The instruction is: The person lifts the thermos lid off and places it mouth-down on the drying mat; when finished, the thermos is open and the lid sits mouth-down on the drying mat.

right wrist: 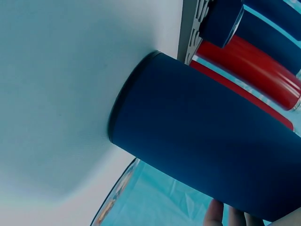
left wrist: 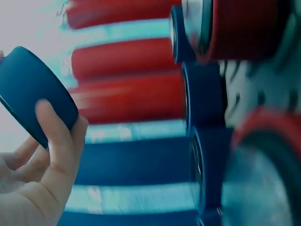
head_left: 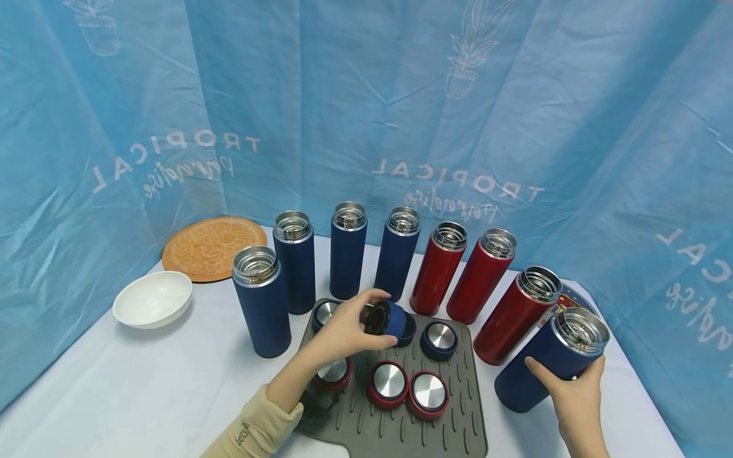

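Observation:
My left hand (head_left: 338, 327) pinches a blue bottle lid (head_left: 395, 320) between thumb and fingers, above a grey drying mat (head_left: 412, 439). The lid is turned on its side, its dark underside toward the palm; the left wrist view shows its smooth blue wall (left wrist: 35, 87). At the right, my right hand (head_left: 578, 397) grips an uncapped blue thermos bottle (head_left: 535, 369) around its body, the thumb on the near side. In the right wrist view the bottle's base is at the white tabletop. Below the left hand, blue lids (head_left: 439, 341) and red lids (head_left: 389, 381) lie on the mat, steel tops up.
Uncapped blue bottles (head_left: 349, 261) and red bottles (head_left: 438, 273) stand in an arc behind the mat. A white bowl (head_left: 153, 299) and an orange-slice placemat (head_left: 214, 247) lie at left. A patterned round piece (head_left: 572, 298) shows behind the right bottles. Blue curtain surrounds the table.

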{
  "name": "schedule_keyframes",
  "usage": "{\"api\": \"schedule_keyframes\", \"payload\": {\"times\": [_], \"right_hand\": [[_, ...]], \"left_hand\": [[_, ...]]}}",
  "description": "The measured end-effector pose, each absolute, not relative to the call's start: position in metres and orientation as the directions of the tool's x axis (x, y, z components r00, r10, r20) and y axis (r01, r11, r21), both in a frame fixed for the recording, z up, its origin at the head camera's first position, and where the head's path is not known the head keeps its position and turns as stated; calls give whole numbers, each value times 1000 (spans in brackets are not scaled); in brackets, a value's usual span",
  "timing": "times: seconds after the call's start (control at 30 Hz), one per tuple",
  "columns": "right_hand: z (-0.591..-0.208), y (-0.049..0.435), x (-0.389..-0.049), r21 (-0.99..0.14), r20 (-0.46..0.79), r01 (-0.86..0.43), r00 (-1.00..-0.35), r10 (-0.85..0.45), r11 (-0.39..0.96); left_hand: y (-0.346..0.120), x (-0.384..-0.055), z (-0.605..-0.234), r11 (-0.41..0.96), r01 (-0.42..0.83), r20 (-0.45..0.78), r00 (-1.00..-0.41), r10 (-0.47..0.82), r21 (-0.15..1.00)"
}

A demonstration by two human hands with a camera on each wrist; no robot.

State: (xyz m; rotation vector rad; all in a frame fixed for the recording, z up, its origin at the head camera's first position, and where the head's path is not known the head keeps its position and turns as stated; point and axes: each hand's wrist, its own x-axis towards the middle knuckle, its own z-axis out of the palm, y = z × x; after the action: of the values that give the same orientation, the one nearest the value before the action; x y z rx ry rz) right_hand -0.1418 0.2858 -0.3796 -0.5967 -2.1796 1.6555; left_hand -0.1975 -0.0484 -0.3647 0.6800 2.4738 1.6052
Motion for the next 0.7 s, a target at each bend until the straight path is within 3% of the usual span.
{"api": "schedule_keyframes", "payload": {"times": [0.27, 0.53, 0.7], "right_hand": [[-381, 288, -141, -955, 9, 143, -861, 508, 260], [-382, 287, -141, -958, 19, 131, -856, 516, 254], [-412, 309, -153, -955, 59, 97, -864, 500, 282]], "left_hand": [[9, -176, -358, 582, 542, 119, -786, 607, 606], [59, -162, -371, 583, 761, 103, -629, 771, 283], [80, -158, -382, 577, 801, 89, -594, 800, 157]]}}
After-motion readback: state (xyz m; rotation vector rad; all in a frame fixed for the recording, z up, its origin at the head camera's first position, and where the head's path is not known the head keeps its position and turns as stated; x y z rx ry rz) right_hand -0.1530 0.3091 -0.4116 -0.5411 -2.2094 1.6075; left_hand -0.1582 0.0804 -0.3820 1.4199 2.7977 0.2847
